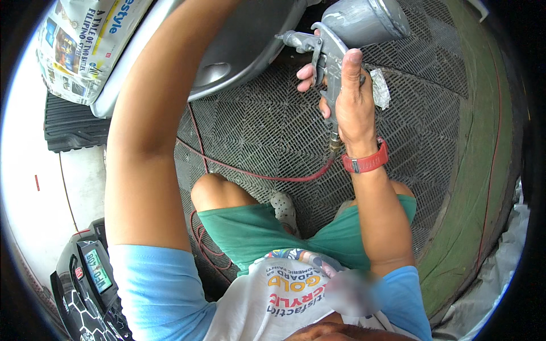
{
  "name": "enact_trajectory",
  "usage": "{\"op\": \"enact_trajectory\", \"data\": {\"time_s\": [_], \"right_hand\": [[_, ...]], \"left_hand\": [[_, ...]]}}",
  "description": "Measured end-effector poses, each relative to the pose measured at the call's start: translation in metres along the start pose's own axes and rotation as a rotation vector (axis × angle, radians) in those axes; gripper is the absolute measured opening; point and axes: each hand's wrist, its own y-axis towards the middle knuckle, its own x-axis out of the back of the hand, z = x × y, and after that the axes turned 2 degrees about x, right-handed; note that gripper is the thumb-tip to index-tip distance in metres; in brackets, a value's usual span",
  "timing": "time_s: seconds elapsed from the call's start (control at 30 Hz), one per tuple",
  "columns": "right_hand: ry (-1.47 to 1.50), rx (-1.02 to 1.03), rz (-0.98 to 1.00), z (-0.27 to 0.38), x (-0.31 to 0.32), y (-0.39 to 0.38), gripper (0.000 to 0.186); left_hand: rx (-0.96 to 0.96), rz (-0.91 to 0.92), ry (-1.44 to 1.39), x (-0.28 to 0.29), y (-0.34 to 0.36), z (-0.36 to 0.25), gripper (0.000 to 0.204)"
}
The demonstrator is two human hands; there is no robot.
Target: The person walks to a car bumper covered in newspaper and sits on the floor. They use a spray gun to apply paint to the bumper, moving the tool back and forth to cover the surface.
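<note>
My right hand point(355, 105) grips a grey metal spray gun point(333, 62) with a paint-smeared cup point(361, 20) on top, its nozzle pointing left. A red hose point(273, 178) runs from the fitting below the handle across the floor mats. A crumpled whitish paper point(380, 88) lies just right of that hand. My left forearm point(151, 122) reaches up past the top edge, over a curved silver vehicle panel point(256, 40), so my left hand is out of view. Newspaper point(85, 48) covers part of the panel's left side.
Grey grid mats point(233, 131) cover the floor beneath me. A black ribbed plastic piece point(74, 125) lies under the panel's left end. A motorcycle point(74, 287) stands at lower left. A green cloth strip point(483, 142) and translucent sheeting point(509, 244) line the right side.
</note>
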Motion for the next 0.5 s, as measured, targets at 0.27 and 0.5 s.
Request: {"op": "enact_trajectory", "data": {"time_s": [0.27,0.5], "right_hand": [[-0.002,-0.093,0.006,-0.009,0.007,0.006,0.075],[-0.124,-0.219,0.114,-0.034,-0.002,-0.001,0.073]], "left_hand": [[-0.217,-0.091,0.010,-0.079,-0.098,-0.133,0.083],[-0.286,0.281,-0.301,-0.130,-0.208,-0.170,0.098]]}}
